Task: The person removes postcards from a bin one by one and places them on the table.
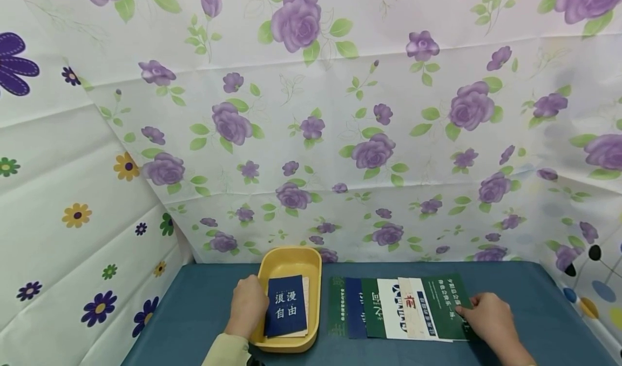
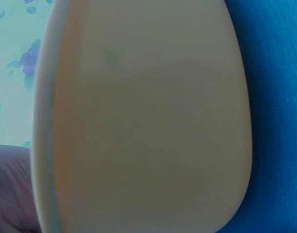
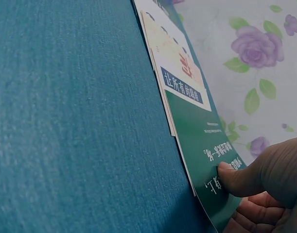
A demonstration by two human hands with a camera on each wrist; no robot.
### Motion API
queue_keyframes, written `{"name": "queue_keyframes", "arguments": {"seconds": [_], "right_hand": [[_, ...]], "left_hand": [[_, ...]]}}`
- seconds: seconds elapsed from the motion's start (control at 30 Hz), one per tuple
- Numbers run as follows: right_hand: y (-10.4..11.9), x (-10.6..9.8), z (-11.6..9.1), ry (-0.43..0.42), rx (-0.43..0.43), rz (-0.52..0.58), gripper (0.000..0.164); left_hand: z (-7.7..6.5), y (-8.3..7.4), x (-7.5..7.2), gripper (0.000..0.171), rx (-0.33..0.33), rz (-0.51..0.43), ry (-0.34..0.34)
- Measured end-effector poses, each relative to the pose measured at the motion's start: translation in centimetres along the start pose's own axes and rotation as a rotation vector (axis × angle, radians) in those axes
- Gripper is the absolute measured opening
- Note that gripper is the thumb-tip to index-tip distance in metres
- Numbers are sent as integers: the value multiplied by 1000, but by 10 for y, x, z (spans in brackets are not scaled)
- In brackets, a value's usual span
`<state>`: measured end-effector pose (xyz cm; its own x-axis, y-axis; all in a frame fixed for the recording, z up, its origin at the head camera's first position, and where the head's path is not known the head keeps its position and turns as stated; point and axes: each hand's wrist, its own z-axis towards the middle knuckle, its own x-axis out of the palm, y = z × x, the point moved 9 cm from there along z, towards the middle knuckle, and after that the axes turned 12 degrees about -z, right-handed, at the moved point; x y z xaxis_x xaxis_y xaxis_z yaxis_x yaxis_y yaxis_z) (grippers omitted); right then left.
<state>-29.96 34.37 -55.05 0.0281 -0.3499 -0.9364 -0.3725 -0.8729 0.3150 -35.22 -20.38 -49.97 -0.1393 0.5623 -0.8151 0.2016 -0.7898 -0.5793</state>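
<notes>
One dark-green rectangular paper card [image 1: 446, 309], likely light, bendy and best edge-held, lies right of the yellow plastic tray [image 1: 290, 265], right hand [image 1: 491, 317] pinching it, left hand [image 1: 249, 304] gripping the tray's rim.

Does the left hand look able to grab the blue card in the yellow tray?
Probably yes. The left hand is at the edge of the yellow tray, right beside the blue card, and nothing seems to lie on top of that card. It may need to release the tray first.

Back: rose-printed white sheet [image 1: 340, 90] | left: flower-printed white sheet [image 1: 48, 258] | below: blue tabletop [image 1: 194, 301]
</notes>
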Motion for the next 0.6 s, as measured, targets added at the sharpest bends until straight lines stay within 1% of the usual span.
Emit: {"name": "queue_keyframes", "arguments": {"seconds": [0.3,0.47,0.6], "right_hand": [[2,3,0,12,26,-21,50],[0,5,0,-3,48,-34,49],[1,5,0,-19,49,-42,49]], "left_hand": [[-2,-2,-3,10,1,-5,-7],[-2,-2,-3,11,-2,-7,-4],[-2,-2,-2,11,2,-6,-1]]}}
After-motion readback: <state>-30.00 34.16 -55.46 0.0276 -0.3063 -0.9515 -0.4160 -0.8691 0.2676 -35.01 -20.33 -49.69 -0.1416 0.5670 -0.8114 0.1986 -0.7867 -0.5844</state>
